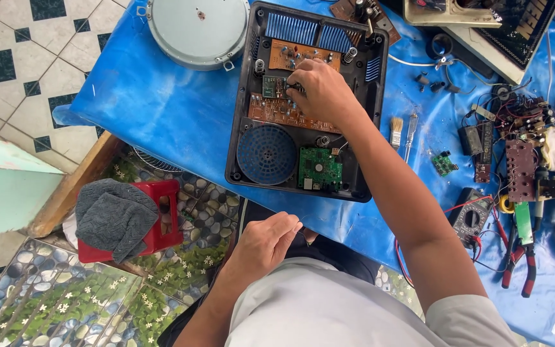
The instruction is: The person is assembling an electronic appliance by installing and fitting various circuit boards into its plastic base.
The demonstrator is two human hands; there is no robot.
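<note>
An opened black appliance housing point(242, 122) lies on the blue-covered table. Inside it are a brown circuit board point(276, 110), a small green board point(320, 169) and a round blue fan grille point(267, 154). My right hand point(321, 90) reaches into the housing, fingers curled down on the brown board near a small component; whether it grips anything is hidden. My left hand point(266, 239) hovers off the table's near edge above my lap, fingers loosely curled with fingertips pinched; any small item between them is too small to tell.
A round grey metal disc point(197, 29) sits at the table's far left. To the right lie a small brush point(396, 130), a screwdriver point(410, 133), a multimeter point(472, 217), pliers point(525, 247) and loose circuit boards point(521, 167). A red stool with grey cloth point(117, 215) stands on the floor.
</note>
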